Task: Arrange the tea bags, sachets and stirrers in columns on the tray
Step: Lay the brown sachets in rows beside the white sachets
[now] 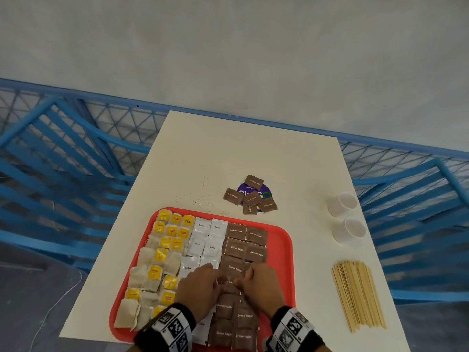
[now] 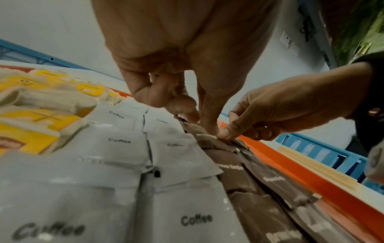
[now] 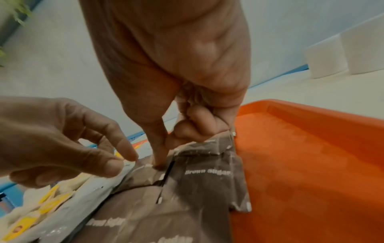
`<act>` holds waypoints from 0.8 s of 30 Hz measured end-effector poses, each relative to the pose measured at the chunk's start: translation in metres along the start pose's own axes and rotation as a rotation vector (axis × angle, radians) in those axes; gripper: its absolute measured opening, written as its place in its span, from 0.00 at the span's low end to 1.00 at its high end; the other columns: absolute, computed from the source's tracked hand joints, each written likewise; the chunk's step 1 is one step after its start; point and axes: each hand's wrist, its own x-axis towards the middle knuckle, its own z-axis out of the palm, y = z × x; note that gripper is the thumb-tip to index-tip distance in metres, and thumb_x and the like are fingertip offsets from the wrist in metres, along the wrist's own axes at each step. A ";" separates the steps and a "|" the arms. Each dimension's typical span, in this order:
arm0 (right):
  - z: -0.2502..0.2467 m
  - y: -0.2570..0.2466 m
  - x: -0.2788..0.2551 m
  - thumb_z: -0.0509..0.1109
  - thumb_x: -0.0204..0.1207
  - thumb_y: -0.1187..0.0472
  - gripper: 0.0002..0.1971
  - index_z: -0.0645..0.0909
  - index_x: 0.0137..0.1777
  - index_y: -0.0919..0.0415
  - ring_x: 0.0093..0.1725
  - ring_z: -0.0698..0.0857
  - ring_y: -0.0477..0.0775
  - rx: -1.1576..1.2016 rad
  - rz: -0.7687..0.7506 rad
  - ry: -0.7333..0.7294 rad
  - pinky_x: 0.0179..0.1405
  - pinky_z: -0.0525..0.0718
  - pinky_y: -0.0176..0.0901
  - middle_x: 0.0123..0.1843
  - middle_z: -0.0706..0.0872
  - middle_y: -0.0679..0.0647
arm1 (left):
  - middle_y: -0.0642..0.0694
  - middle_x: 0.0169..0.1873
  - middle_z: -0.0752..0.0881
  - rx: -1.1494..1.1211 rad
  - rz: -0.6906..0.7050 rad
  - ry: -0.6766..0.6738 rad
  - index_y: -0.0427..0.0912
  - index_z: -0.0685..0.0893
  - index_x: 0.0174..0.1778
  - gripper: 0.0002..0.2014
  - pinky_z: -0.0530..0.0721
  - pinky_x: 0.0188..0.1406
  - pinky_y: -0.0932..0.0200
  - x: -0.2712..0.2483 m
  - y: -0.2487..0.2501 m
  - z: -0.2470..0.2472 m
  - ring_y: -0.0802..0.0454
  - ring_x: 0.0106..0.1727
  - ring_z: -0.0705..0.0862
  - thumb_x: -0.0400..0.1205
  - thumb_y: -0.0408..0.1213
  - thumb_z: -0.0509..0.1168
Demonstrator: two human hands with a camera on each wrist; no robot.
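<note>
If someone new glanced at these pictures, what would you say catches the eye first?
The red tray at the table's near edge, packed in columns: yellow tea bags left, white coffee sachets middle, brown sugar sachets right. Both hands, left hand and right hand, work the brown column. Loose stirrers lie right of the tray.
</note>
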 end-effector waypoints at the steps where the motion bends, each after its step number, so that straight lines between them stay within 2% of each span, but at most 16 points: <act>1: -0.001 -0.001 0.000 0.80 0.72 0.54 0.19 0.73 0.27 0.54 0.26 0.77 0.43 -0.026 0.001 -0.010 0.24 0.75 0.29 0.26 0.81 0.46 | 0.58 0.46 0.75 0.010 -0.006 -0.006 0.60 0.82 0.60 0.24 0.79 0.55 0.51 0.000 0.001 0.001 0.51 0.59 0.81 0.80 0.68 0.52; 4: -0.021 -0.008 0.008 0.78 0.73 0.55 0.17 0.77 0.27 0.57 0.26 0.79 0.41 -0.017 0.005 -0.024 0.27 0.82 0.34 0.25 0.84 0.49 | 0.57 0.46 0.79 -0.046 0.013 0.020 0.58 0.83 0.57 0.14 0.81 0.55 0.51 0.000 -0.002 0.000 0.52 0.56 0.82 0.84 0.60 0.58; 6: -0.047 -0.017 0.026 0.77 0.75 0.53 0.18 0.77 0.26 0.56 0.25 0.79 0.37 0.009 0.012 0.029 0.27 0.77 0.29 0.24 0.85 0.46 | 0.59 0.43 0.80 -0.114 0.053 0.058 0.58 0.84 0.52 0.12 0.81 0.53 0.55 0.003 -0.004 -0.007 0.56 0.51 0.82 0.83 0.59 0.63; 7: -0.062 -0.022 0.040 0.76 0.76 0.52 0.17 0.77 0.28 0.56 0.28 0.81 0.37 -0.004 0.017 0.071 0.29 0.76 0.29 0.26 0.85 0.44 | 0.60 0.40 0.81 -0.149 0.067 0.072 0.57 0.85 0.50 0.10 0.81 0.51 0.58 0.005 -0.004 -0.014 0.59 0.48 0.82 0.82 0.57 0.65; 9: -0.089 -0.029 0.075 0.73 0.76 0.51 0.14 0.80 0.34 0.57 0.39 0.85 0.48 -0.034 0.051 0.147 0.39 0.79 0.38 0.37 0.88 0.49 | 0.61 0.37 0.84 -0.216 0.088 0.101 0.58 0.87 0.45 0.05 0.81 0.47 0.65 0.015 -0.003 -0.035 0.62 0.42 0.82 0.82 0.53 0.68; 11: -0.104 -0.027 0.116 0.73 0.75 0.48 0.11 0.82 0.42 0.57 0.49 0.87 0.57 -0.047 0.134 0.167 0.47 0.80 0.42 0.50 0.89 0.57 | 0.59 0.34 0.87 -0.251 0.094 0.134 0.59 0.86 0.42 0.04 0.82 0.41 0.68 0.028 -0.002 -0.059 0.61 0.35 0.83 0.83 0.48 0.69; 12: -0.106 -0.022 0.137 0.73 0.75 0.47 0.14 0.83 0.47 0.58 0.54 0.87 0.60 -0.062 0.179 0.155 0.48 0.81 0.43 0.55 0.89 0.59 | 0.57 0.31 0.87 -0.253 0.091 0.158 0.58 0.86 0.41 0.05 0.82 0.39 0.67 0.036 -0.001 -0.071 0.61 0.32 0.82 0.83 0.47 0.69; 14: -0.106 -0.013 0.167 0.74 0.74 0.42 0.26 0.80 0.61 0.63 0.59 0.85 0.64 -0.100 0.268 0.133 0.52 0.82 0.47 0.63 0.85 0.62 | 0.58 0.27 0.83 -0.202 0.069 0.204 0.55 0.87 0.42 0.06 0.83 0.40 0.62 0.055 -0.002 -0.092 0.62 0.29 0.79 0.83 0.48 0.68; 16: -0.100 -0.007 0.186 0.75 0.71 0.37 0.39 0.71 0.73 0.64 0.67 0.81 0.67 -0.132 0.334 0.130 0.63 0.82 0.54 0.72 0.77 0.65 | 0.60 0.28 0.80 -0.152 0.042 0.215 0.54 0.86 0.42 0.07 0.85 0.45 0.57 0.078 -0.005 -0.109 0.62 0.32 0.79 0.84 0.50 0.67; 17: -0.098 -0.008 0.191 0.76 0.71 0.37 0.43 0.66 0.76 0.64 0.69 0.79 0.69 -0.129 0.347 0.144 0.66 0.80 0.55 0.74 0.72 0.66 | 0.61 0.29 0.79 -0.140 0.027 0.202 0.55 0.85 0.42 0.07 0.86 0.47 0.55 0.089 -0.006 -0.115 0.59 0.34 0.80 0.84 0.50 0.67; 18: -0.094 -0.005 0.197 0.77 0.71 0.40 0.43 0.64 0.76 0.65 0.70 0.78 0.69 -0.115 0.342 0.168 0.65 0.79 0.55 0.73 0.72 0.66 | 0.61 0.30 0.79 -0.130 0.010 0.186 0.55 0.84 0.41 0.08 0.86 0.48 0.53 0.101 -0.007 -0.119 0.56 0.37 0.82 0.84 0.50 0.67; 20: -0.090 -0.004 0.201 0.80 0.70 0.49 0.34 0.72 0.68 0.66 0.62 0.83 0.66 -0.056 0.307 0.207 0.54 0.81 0.51 0.63 0.80 0.64 | 0.59 0.35 0.79 -0.104 -0.029 0.177 0.54 0.84 0.41 0.08 0.85 0.52 0.51 0.126 -0.009 -0.122 0.51 0.44 0.84 0.83 0.51 0.67; 22: -0.088 0.002 0.203 0.79 0.68 0.55 0.14 0.83 0.47 0.63 0.48 0.86 0.60 -0.024 0.244 0.192 0.42 0.83 0.43 0.49 0.89 0.60 | 0.57 0.40 0.81 -0.104 -0.076 0.174 0.53 0.85 0.43 0.07 0.82 0.53 0.52 0.151 -0.006 -0.120 0.48 0.49 0.85 0.83 0.50 0.67; 23: -0.090 0.004 0.203 0.76 0.70 0.58 0.07 0.84 0.36 0.60 0.44 0.86 0.57 -0.032 0.214 0.170 0.38 0.81 0.41 0.43 0.90 0.60 | 0.56 0.41 0.82 -0.123 -0.098 0.171 0.52 0.85 0.45 0.06 0.80 0.52 0.53 0.164 -0.004 -0.117 0.48 0.51 0.84 0.83 0.49 0.67; 24: -0.094 0.006 0.204 0.73 0.73 0.61 0.09 0.84 0.32 0.60 0.43 0.85 0.57 -0.029 0.184 0.164 0.37 0.79 0.40 0.43 0.91 0.61 | 0.54 0.44 0.83 -0.138 -0.115 0.165 0.52 0.84 0.47 0.05 0.77 0.52 0.54 0.176 0.000 -0.115 0.47 0.54 0.84 0.83 0.48 0.67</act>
